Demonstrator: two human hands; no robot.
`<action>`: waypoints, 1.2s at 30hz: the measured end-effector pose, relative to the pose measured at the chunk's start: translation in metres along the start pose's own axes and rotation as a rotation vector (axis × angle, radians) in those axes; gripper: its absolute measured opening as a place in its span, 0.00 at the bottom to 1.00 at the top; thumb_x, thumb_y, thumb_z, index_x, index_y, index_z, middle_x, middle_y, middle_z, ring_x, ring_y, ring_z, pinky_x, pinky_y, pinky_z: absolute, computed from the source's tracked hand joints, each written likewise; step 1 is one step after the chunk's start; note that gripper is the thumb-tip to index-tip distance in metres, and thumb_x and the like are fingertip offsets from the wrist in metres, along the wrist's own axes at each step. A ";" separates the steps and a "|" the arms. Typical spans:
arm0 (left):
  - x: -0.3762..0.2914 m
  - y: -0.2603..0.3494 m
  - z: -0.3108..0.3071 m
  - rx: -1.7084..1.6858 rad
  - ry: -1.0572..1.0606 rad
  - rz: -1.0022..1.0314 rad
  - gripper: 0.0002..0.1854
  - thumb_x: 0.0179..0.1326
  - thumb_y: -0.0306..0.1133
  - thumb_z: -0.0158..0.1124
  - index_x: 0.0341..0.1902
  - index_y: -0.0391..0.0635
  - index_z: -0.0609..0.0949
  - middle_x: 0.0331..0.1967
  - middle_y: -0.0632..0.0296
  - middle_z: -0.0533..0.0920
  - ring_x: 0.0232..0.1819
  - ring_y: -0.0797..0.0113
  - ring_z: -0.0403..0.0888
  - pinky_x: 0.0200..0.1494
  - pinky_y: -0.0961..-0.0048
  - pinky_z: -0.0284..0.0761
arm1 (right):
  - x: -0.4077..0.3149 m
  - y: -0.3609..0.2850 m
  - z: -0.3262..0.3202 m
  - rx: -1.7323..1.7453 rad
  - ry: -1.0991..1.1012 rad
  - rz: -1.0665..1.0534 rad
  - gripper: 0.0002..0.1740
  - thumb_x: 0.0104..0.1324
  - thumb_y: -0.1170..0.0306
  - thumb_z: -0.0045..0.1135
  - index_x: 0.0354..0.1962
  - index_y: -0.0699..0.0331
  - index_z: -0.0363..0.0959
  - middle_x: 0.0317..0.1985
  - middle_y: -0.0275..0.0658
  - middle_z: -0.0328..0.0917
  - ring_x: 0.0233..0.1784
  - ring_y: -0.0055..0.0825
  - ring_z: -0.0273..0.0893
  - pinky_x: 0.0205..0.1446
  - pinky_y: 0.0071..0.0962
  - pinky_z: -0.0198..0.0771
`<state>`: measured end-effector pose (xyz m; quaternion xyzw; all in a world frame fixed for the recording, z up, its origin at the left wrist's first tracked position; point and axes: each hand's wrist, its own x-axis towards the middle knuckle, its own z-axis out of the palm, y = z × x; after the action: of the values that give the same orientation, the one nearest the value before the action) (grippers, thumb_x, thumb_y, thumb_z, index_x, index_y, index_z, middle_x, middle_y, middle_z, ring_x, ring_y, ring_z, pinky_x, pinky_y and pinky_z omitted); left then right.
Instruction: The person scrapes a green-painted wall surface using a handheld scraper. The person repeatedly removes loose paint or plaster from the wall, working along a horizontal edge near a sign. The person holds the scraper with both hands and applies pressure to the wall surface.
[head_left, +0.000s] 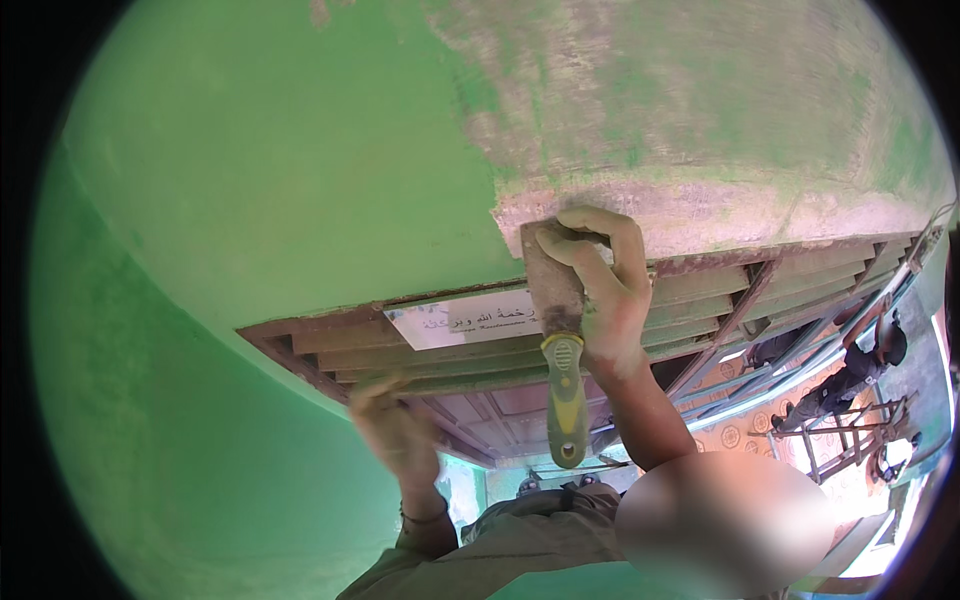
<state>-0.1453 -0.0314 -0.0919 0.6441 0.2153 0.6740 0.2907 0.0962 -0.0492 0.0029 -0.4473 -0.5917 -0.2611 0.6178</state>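
Note:
My right hand is raised to the wall above a doorway. Its fingers are curled around the dusty metal blade of a putty knife, whose grey and yellow handle hangs downward. Next to the hand, a stripped band of pinkish plaster meets smooth green paint on the wall. Lower down on the left is my left hand, blurred, with loosely bent fingers and nothing visible in it. It is in front of the brown louvred vent over the door, apart from the knife.
A white sign with writing is fixed to the louvres. Below it is a panelled door. At right, another person is by a wooden scaffold or ladder above a patterned tile floor. A green side wall closes the left.

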 end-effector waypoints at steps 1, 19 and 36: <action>0.003 0.020 0.017 0.198 -0.117 0.172 0.24 0.63 0.32 0.69 0.61 0.42 0.74 0.57 0.54 0.73 0.66 0.54 0.71 0.69 0.53 0.68 | 0.002 -0.002 0.004 0.017 -0.001 0.002 0.16 0.52 0.74 0.68 0.41 0.68 0.83 0.51 0.45 0.76 0.53 0.40 0.77 0.58 0.32 0.75; 0.109 0.050 0.138 0.100 -0.544 1.269 0.11 0.46 0.28 0.73 0.23 0.46 0.76 0.22 0.66 0.71 0.26 0.65 0.71 0.33 0.68 0.77 | -0.050 -0.033 -0.078 1.175 -0.085 0.737 0.38 0.70 0.67 0.66 0.71 0.61 0.54 0.56 0.44 0.72 0.58 0.31 0.72 0.58 0.36 0.71; 0.171 0.061 0.153 0.283 -0.613 1.337 0.11 0.35 0.33 0.63 0.17 0.47 0.69 0.21 0.67 0.66 0.30 0.68 0.70 0.42 0.72 0.73 | -0.029 -0.057 -0.063 0.525 -0.181 0.320 0.39 0.66 0.74 0.63 0.69 0.67 0.51 0.61 0.52 0.61 0.59 0.37 0.70 0.58 0.32 0.68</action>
<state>-0.0006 0.0247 0.0879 0.8277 -0.2282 0.4633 -0.2193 0.0742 -0.1358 -0.0046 -0.3814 -0.6138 0.0416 0.6900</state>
